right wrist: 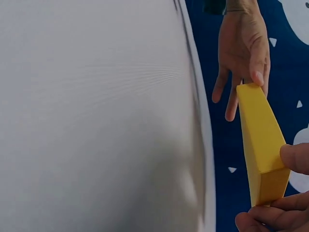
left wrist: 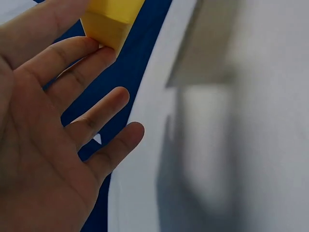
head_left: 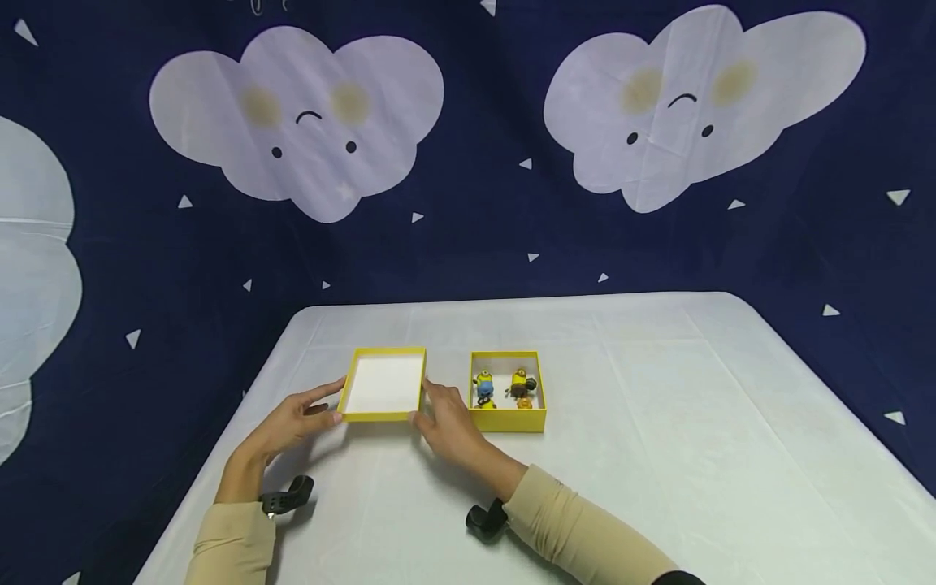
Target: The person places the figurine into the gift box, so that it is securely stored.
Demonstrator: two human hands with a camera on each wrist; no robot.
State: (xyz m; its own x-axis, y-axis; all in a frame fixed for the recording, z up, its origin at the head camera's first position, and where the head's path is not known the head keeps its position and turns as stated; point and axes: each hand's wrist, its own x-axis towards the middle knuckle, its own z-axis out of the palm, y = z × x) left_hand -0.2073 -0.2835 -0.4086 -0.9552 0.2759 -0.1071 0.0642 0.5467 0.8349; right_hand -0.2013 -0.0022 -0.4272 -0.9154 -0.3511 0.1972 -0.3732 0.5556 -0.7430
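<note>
A shallow yellow box lid [head_left: 383,383] with a white inside is held above the white table, its inside turned toward me in the head view. My left hand [head_left: 292,418] pinches the lid's left edge between thumb and front fingers; in the left wrist view its other two fingers [left wrist: 116,101] stick out free. At the opposite edge, my right hand [head_left: 455,426] grips the lid, with its thumb [right wrist: 295,158] on one side and fingers on the other. Just right of that hand stands a yellow box [head_left: 509,421], uncovered, with several small toy figures [head_left: 484,383] inside.
A white cloth covers the table [head_left: 658,439], which reaches back to a dark blue curtain [head_left: 483,244] printed with clouds and triangles. Black wrist cameras [head_left: 290,494] hang below both wrists, close over the tabletop.
</note>
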